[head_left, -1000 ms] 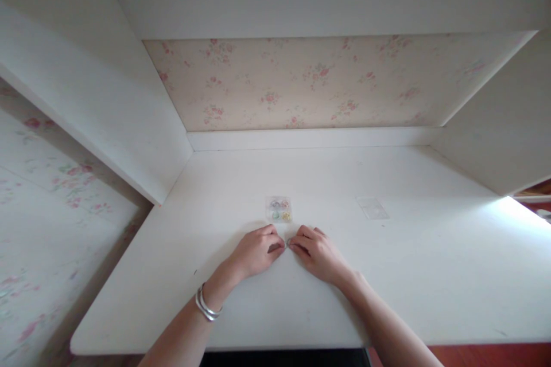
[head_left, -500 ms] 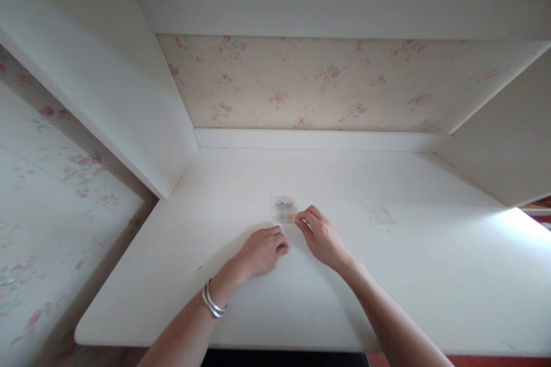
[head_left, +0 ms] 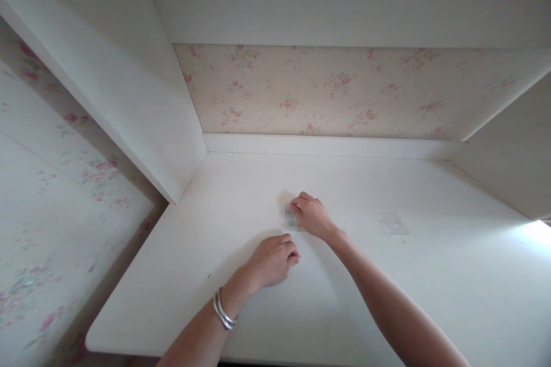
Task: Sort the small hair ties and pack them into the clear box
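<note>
- Covering most of a small clear box [head_left: 286,227] on the desk: the right hand [head_left: 313,217]; fingers bunched over its far part, can't tell if they grip anything.
- Left hand [head_left: 274,259] resting on the desk [head_left: 172,321], just nearer the body than the box; thumb and fingers pinching a small item [head_left: 300,257], only a pale edge showing, too tiny to identify.
- Box holds small pieces [head_left: 293,221], greyish and greenish where visible; rest hidden by hand.
- Clear flat panel [head_left: 391,222] lies well apart, right of the box.
- Handling, judged by look: box seems thin plastic, light, fairly stiff, likely to skid on smooth desk; hold by side walls.
- Small pieces probably near weightless, easy to drop or bend; fingertip pinch on the rim best.
- Panel looks light, maybe brittle; lift by an edge.
- Silver bracelet [head_left: 224,312] on left wrist, clear of everything.
</note>
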{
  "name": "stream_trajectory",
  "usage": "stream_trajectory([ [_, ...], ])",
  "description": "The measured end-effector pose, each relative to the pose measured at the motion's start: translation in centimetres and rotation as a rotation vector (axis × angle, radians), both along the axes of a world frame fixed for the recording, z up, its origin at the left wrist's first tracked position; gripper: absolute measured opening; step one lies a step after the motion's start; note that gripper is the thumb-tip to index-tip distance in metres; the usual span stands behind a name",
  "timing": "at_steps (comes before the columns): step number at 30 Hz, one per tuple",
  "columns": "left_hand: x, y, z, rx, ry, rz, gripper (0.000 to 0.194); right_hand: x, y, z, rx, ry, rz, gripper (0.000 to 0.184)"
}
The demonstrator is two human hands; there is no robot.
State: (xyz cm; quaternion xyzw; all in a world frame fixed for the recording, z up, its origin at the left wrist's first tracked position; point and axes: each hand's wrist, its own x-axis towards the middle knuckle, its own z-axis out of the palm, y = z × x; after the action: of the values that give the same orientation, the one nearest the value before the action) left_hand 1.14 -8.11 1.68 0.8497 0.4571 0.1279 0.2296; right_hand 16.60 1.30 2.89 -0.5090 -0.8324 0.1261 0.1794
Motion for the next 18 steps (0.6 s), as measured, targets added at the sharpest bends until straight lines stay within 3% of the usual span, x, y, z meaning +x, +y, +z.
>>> stream_trajectory([
  [8, -0.1, -0.1, 0.3, -0.039, -0.053, 0.009, 0.019, 5.4, -1.9, 0.5, 0.063, 0.357, -0.166, 0.028],
  [14, -0.3, 0.2, 1.0, -0.128, -0.257, 0.075, 0.019, 8.8, -5.9, -2.1, -0.012, 0.421, -0.229, 0.035],
  [18, -0.6, 1.8, 2.0, -0.051, -0.302, 0.157, 0.022, 9.7, -7.2, -3.3, -0.037, 0.429, -0.251, 0.035],
])
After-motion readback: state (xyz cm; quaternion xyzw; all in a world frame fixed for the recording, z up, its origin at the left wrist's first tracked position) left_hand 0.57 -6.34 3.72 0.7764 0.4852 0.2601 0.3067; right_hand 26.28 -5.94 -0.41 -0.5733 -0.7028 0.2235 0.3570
